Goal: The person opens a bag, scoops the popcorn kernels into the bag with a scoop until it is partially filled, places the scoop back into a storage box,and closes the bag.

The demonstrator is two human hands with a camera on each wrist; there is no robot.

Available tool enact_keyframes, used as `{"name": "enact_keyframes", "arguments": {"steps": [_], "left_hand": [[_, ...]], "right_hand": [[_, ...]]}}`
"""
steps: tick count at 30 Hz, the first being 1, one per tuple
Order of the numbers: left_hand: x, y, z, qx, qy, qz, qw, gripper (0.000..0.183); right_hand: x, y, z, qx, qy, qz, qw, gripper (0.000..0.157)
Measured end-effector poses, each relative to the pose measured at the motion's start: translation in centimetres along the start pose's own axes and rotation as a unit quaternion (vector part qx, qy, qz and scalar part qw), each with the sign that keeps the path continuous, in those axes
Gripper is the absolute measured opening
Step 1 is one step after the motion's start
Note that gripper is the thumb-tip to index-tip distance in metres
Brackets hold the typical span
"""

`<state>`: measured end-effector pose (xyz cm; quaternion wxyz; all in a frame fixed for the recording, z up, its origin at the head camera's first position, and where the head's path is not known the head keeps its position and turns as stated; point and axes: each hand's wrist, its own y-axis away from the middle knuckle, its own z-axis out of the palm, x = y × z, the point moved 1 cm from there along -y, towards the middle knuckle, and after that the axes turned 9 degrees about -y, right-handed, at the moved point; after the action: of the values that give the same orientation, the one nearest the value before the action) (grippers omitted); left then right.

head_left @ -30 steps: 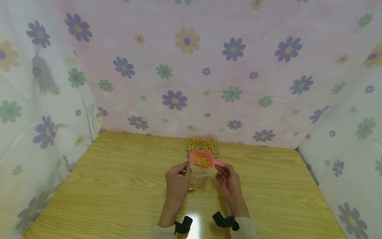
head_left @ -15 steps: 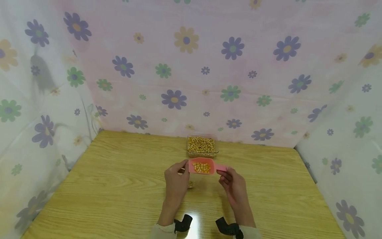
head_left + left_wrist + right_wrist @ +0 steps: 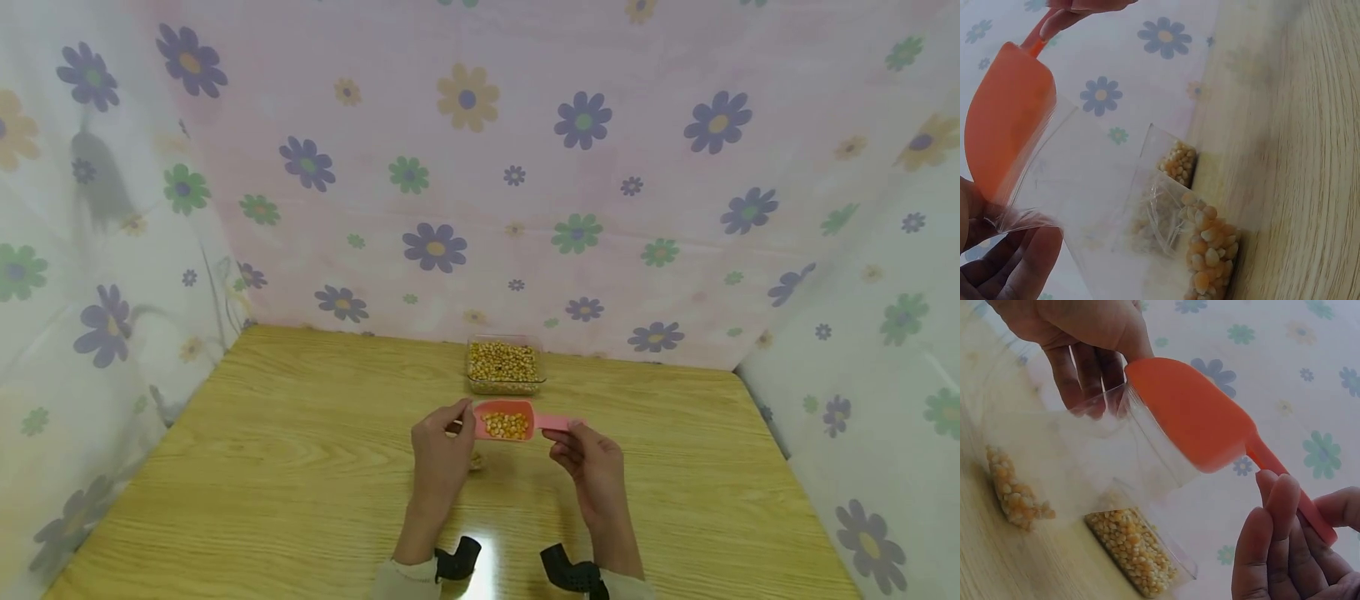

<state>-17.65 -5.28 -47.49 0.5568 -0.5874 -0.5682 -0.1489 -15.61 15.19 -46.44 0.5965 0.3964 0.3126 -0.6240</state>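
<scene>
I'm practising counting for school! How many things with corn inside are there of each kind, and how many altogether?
Scoop: 1
Clear bag: 1
Clear container: 1
Total: 3

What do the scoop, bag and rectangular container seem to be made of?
Scoop: probably matte plastic, smooth and evenly coloured. Bag: thin, glossy plastic film, see-through and creased. Container: glossy, clear glass or rigid plastic, can't tell which; kernels show through.
</scene>
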Motion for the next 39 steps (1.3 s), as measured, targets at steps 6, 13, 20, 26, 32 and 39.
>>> {"name": "enact_keyframes", "arguments": {"steps": [6,13,20,26,32,39], "left_hand": [[0.0,-0.1,0.0,-0.003,-0.003,0.003,1.0000,0.014],[0.2,0.1,-0.1,-0.014,0.000,-0.002,0.9999,0.016],[0.3,0.1,-0.3,-0.018,0.001,-0.002,0.9998,0.016],[0.4,0.0,-0.2,-0.025,-0.001,-0.001,0.9997,0.016],[0.4,0.2,0.0,-0.030,0.002,-0.006,0.9995,0.016],[0.5,0.3,0.0,-0.037,0.008,-0.013,0.9992,0.016]], "right_hand": [[-0.1,0.1,0.6,0.033,0.023,0.003,0.999,0.030],[-0.7,0.3,1.2,0.058,0.043,-0.014,0.997,0.030],[-0.8,0.4,1.6,0.066,0.062,-0.023,0.996,0.033],[-0.9,0.6,1.6,0.071,0.076,-0.047,0.993,0.033],[-1.2,0.8,1.8,0.079,0.090,-0.047,0.992,0.032],[-1.8,1.3,2.5,0.073,0.127,-0.075,0.986,0.031]]}}
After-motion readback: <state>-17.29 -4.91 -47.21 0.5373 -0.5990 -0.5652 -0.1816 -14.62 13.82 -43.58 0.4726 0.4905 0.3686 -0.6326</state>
